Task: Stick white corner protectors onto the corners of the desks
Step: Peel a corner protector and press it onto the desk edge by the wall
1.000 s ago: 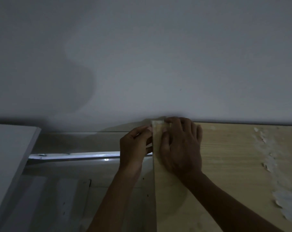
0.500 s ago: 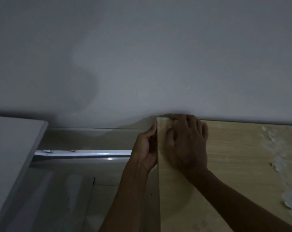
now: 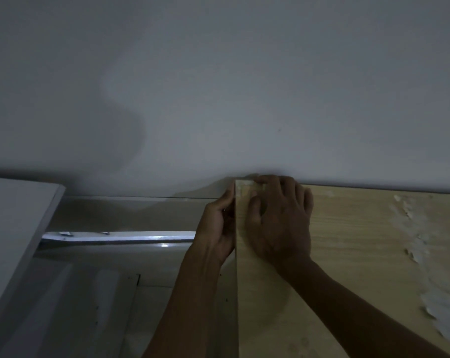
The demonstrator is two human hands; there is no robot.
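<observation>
A light wooden desk (image 3: pixel 353 244) stands against a white wall, and its far left corner is just ahead of me. A pale corner protector (image 3: pixel 246 188) sits on that corner, partly covered by fingers. My right hand (image 3: pixel 280 223) lies flat on the desktop with its fingers and thumb pressing on the protector's top. My left hand (image 3: pixel 217 226) presses against the desk's left side at the corner, fingers hidden behind the edge.
The wall (image 3: pixel 218 86) runs right behind the desk's back edge. A white desk (image 3: pixel 15 228) stands at the left. Between the two desks lies a gap with a bright metal rail (image 3: pixel 120 236) and floor below. The veneer (image 3: pixel 420 254) on the wooden desk's right part is peeling.
My left hand went from pinching the protector at the corner's top to pressing flat on the desk's left side. The right hand stayed on the corner; the view shifted slightly.
</observation>
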